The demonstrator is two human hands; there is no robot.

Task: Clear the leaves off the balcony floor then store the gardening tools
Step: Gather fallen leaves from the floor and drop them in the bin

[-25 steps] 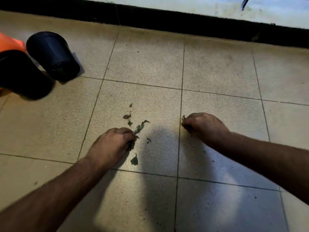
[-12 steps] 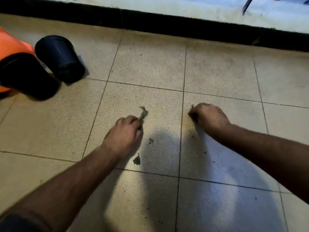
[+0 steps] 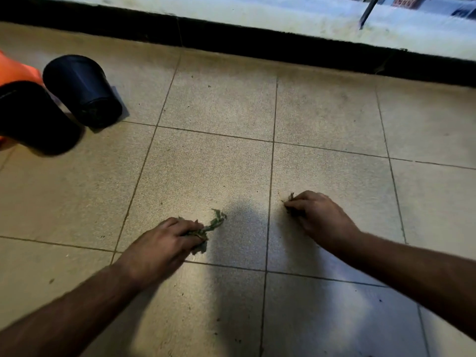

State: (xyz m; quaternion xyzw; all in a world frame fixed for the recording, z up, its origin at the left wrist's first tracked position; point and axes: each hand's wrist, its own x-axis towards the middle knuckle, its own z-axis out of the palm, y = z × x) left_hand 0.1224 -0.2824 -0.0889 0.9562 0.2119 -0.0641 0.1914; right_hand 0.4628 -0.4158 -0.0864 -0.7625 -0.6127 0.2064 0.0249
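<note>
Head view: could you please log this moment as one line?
left hand grips leaves | right hand pinches leaf scraps | black pots lie far left

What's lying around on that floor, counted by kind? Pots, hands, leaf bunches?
Black pots: 2, the nearer black pot and the farther black pot, both tipped on their sides.
Orange container: 1, the orange container, cut off by the frame edge.
Leaf bunches: 2, green leaves in the left hand, dry leaf bits in the right hand.
Hands: 2.
Total: 7.

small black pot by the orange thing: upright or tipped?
Tipped. The small black pot lies on its side on the tiled floor. Contents: cannot tell.
</note>
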